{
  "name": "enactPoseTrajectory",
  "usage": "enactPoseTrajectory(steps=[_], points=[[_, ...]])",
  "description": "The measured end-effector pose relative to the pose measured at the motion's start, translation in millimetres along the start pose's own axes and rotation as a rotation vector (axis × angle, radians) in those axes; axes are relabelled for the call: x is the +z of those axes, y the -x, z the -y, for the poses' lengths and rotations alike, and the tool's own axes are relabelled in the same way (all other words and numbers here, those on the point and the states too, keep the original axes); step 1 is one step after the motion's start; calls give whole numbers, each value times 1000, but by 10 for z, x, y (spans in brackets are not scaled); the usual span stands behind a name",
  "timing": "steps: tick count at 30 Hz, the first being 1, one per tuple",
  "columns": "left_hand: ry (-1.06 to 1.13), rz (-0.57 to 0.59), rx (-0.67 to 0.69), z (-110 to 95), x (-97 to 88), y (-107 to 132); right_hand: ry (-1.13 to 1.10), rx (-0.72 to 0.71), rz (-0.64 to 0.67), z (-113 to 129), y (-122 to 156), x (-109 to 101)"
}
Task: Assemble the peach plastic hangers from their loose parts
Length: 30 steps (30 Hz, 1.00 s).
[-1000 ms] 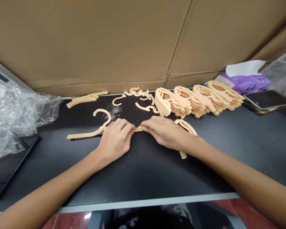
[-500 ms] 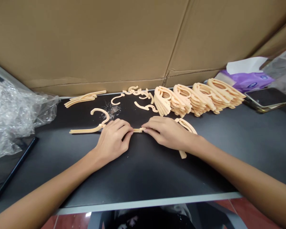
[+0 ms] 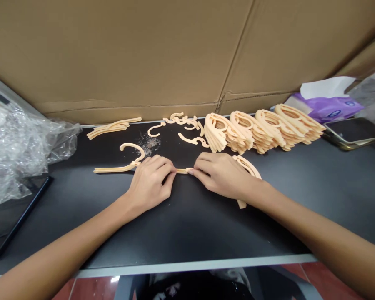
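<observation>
A cream plastic clothes hanger (image 3: 114,169) lies across the black table, its hook curving up on the left. My left hand (image 3: 153,179) is closed on its middle, thumb and fingertips pinching the bar. At the bar's right end, my right hand (image 3: 218,173) pinches the tip between thumb and fingers. Between the two hands a short stretch of the bar shows; the part under my left palm is hidden. Another cream hanger (image 3: 248,164) lies partly covered beneath my right hand and wrist.
Stacked folded hangers (image 3: 262,129) stand at the back right, near a purple tissue pack (image 3: 328,107) and a phone (image 3: 356,131). Loose hooks (image 3: 156,130) and straight arms (image 3: 112,128) lie behind my hands. Clear plastic wrap (image 3: 25,146) covers the left side; cardboard (image 3: 128,54) walls the back.
The whole view has shifted slightly. Both hands keep their grip on the hanger, and my right fingers sit a little differently at its tip.
</observation>
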<state>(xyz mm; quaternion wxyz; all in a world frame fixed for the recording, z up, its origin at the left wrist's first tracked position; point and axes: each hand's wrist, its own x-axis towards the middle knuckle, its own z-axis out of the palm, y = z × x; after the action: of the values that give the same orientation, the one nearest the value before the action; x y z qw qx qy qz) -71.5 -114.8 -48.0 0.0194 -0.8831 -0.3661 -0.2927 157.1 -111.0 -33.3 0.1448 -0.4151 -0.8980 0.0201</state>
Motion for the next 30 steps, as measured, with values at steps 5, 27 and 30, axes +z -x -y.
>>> enactPoseTrajectory(steps=[5,27,30], points=[[-13,-2,-10,-5,6,-3,216,5,78,78,-12,-53],[33,20,13,19,21,4,-36,70,284,34,-36,-147],[24,21,8,20,21,2,-31,67,278,24,-35,-129]])
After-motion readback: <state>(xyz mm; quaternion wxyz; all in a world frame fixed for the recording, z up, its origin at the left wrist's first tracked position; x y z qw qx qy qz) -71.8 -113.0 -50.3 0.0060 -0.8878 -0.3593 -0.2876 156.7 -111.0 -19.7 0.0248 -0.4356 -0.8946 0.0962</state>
